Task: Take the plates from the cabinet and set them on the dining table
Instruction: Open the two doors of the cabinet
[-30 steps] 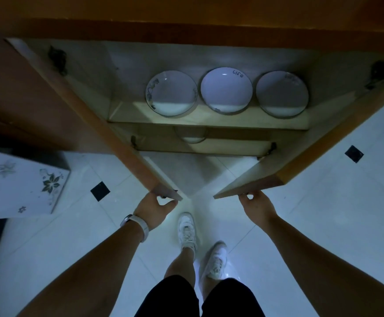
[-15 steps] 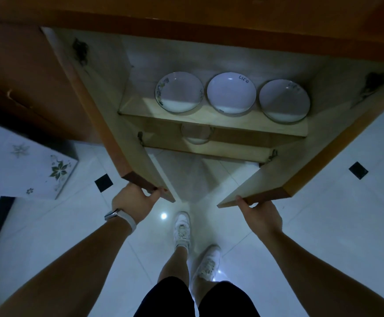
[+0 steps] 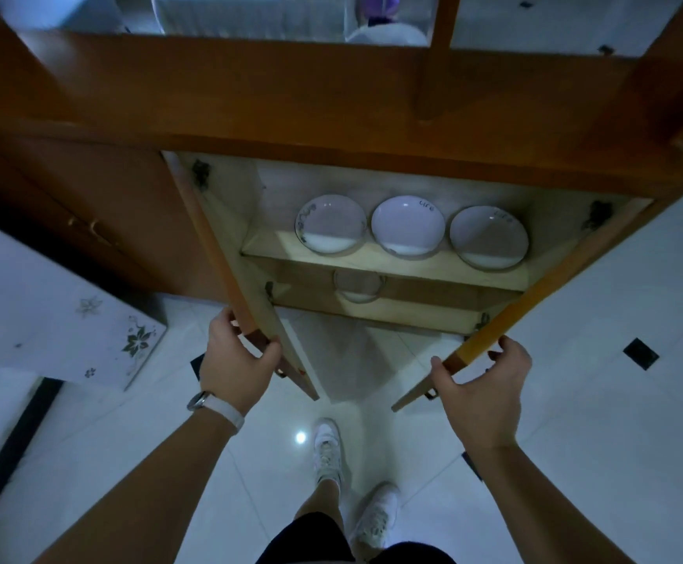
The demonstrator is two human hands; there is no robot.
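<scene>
Standing at the open cabinet [image 3: 331, 95], not yet reaching in. Gripping the free edge of the left door [image 3: 213, 246] at 8 o'clock with the left hand [image 3: 236, 364], fingers curled over the outer face, thumb hooked round the inner. Gripping the free edge of the right door [image 3: 535, 287] at 4 o'clock with the right hand [image 3: 482, 384], thumb on one side, fingers wrapped over the other.

On the upper shelf [image 3: 372, 260], from 12 to 2 o'clock, a row of three side by side: left plate [image 3: 330, 223], middle plate [image 3: 408, 225], right plate [image 3: 488, 236]. Rims close together, near the shelf's front lip. Just below, a smaller round dish [image 3: 358, 287], seemingly clear. No dining bench in sight.

Judged as door-opening about done, with all the lifting ahead.

Risks from here:
- Releasing doors prone to swinging back, and so knocking a wrist or a plate on the way out.
- Reaching low under the dark overhang and clipping a rim on the cabinet's top edge.
- Pulling the middle plate first and nudging a neighbour off the lip.
- Carrying all three in one hand and losing hold of smooth glaze above the hard tiled floor [image 3: 576, 400].
- Misjudging weight, with dim light hiding whether each is a single plate or a stack.
</scene>
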